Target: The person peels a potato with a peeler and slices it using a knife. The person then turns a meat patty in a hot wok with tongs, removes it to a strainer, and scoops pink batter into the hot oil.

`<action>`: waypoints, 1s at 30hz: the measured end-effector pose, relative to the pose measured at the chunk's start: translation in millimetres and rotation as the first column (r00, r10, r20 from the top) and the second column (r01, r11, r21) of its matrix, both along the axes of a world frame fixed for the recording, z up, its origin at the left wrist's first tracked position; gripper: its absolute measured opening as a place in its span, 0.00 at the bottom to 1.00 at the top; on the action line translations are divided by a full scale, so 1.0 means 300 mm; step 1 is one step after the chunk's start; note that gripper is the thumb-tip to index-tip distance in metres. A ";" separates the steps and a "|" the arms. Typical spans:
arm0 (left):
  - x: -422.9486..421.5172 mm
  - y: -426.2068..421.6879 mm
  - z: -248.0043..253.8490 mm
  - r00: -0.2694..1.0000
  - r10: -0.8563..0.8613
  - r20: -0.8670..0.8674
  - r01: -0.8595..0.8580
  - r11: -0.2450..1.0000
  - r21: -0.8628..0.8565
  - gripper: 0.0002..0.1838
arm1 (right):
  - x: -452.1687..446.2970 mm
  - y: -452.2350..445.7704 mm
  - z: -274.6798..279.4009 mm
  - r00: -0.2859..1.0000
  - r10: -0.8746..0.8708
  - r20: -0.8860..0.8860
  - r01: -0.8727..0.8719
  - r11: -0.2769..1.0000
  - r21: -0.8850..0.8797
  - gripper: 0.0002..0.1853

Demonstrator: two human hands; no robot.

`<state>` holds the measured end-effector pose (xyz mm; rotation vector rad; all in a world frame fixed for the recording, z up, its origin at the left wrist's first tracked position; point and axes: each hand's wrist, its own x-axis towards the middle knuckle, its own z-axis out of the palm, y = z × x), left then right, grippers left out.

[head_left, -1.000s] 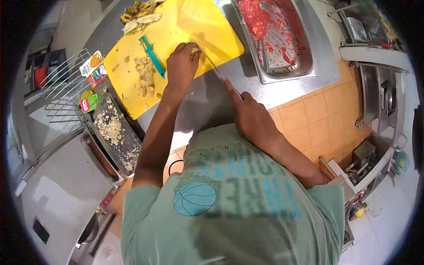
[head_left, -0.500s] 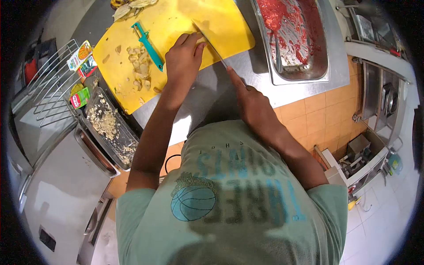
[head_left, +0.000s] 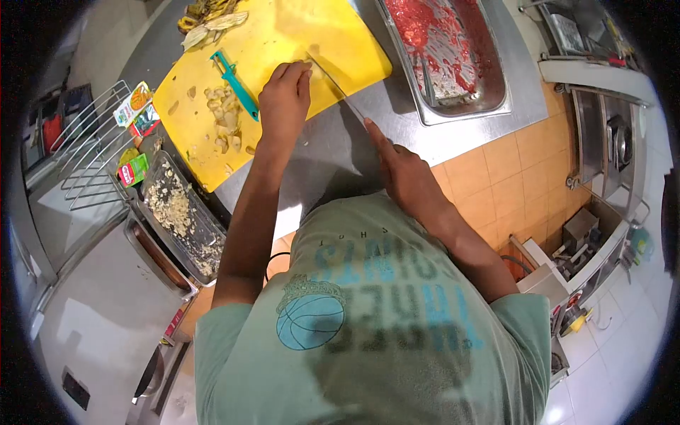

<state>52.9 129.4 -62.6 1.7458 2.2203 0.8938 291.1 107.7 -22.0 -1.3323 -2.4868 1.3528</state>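
In my right hand [head_left: 411, 177] is the handle of a knife [head_left: 338, 88], its blade slanting up and left over the near edge of the yellow cutting board [head_left: 283, 32]. My left hand [head_left: 285, 99] is closed beside the blade, fingertips pinched together over the board; whatever may be between them is too small to make out. A teal peeler [head_left: 239, 86] lies left of that hand. Further left are pale, thin slices [head_left: 223, 113] in a loose pile. Brownish-yellow peels [head_left: 212, 23] sit at the board's far left.
To the right stands a deep metal pan [head_left: 501, 99] smeared with red paste, a utensil inside. A dark tray [head_left: 173, 205] of pale chopped bits lies at left, near a wire rack [head_left: 88, 152] and small packets [head_left: 132, 170]. The steel table's [head_left: 319, 152] near edge adjoins my body.
The view has shifted slightly, so the board and pan appear further left. My left hand's fingers have drawn in closer together near the blade; the knife stays in my right hand.
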 end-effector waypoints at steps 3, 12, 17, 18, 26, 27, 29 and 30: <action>-0.004 0.004 0.008 1.000 0.001 -0.014 -0.001 1.000 -0.004 0.07 | -0.007 0.008 0.032 1.000 0.015 -0.015 -0.015 1.000 -0.006 0.39; -0.006 0.012 0.002 1.000 0.010 -0.010 -0.010 1.000 0.000 0.04 | -0.029 -0.002 0.076 0.999 0.034 -0.021 -0.032 0.997 0.070 0.37; -0.008 0.008 0.005 1.000 0.005 0.009 -0.005 1.000 -0.001 0.04 | -0.042 0.003 0.120 0.999 0.051 0.001 -0.050 0.998 -0.022 0.41; -0.010 0.006 0.002 1.000 0.005 0.003 -0.005 1.000 -0.005 0.04 | -0.043 0.001 0.119 0.999 0.052 0.005 -0.052 0.998 -0.028 0.41; -0.027 -0.001 -0.021 0.997 -0.002 0.079 0.001 1.000 0.013 0.12 | -0.062 0.003 0.077 0.998 0.041 -0.038 -0.039 0.998 0.040 0.40; -0.038 0.009 -0.024 0.998 0.002 0.067 -0.003 1.000 0.018 0.12 | -0.071 0.016 0.072 0.998 0.049 -0.044 -0.047 0.998 0.046 0.40; -0.058 0.033 -0.028 0.997 0.000 0.071 -0.002 1.000 0.031 0.13 | -0.094 0.048 0.067 0.996 0.069 -0.057 -0.065 0.996 0.059 0.40; -0.071 0.046 -0.028 0.996 -0.004 0.086 0.001 0.999 0.039 0.12 | -0.102 0.061 0.069 0.996 0.074 -0.041 -0.071 0.995 0.065 0.39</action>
